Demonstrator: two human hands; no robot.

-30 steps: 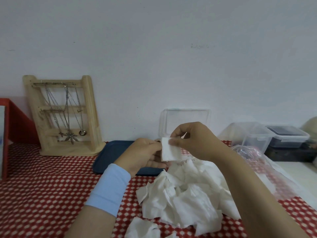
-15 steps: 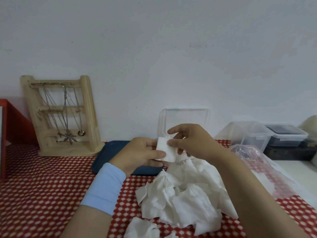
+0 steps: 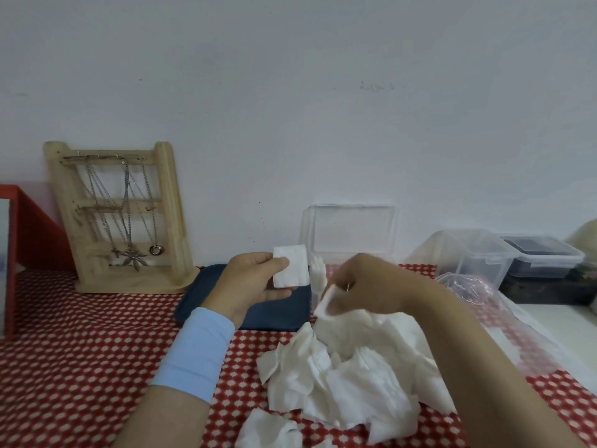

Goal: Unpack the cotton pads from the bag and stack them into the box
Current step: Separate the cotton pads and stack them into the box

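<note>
My left hand (image 3: pixel 250 287) holds a square white cotton pad (image 3: pixel 290 266) between thumb and fingers, lifted over the blue tray. My right hand (image 3: pixel 365 286) is lower and to the right, pinching another white cotton pad (image 3: pixel 324 303) at the top of the loose heap of cotton pads (image 3: pixel 349 383) on the red patterned cloth. Behind both hands stands the clear plastic box (image 3: pixel 350 232) with its lid up against the wall. The crumpled clear bag (image 3: pixel 468 287) lies at the right, beyond my right forearm.
A dark blue tray (image 3: pixel 277 313) lies under my left hand. A wooden necklace stand (image 3: pixel 119 218) leans on the wall at the left, beside a red frame (image 3: pixel 29 231). Two more clear containers (image 3: pixel 478 253) and a dark-filled one (image 3: pixel 542 257) sit at the right.
The hands have parted. My left hand kept the pad and moved left and up. My right hand dropped to the heap and took hold of another pad.
</note>
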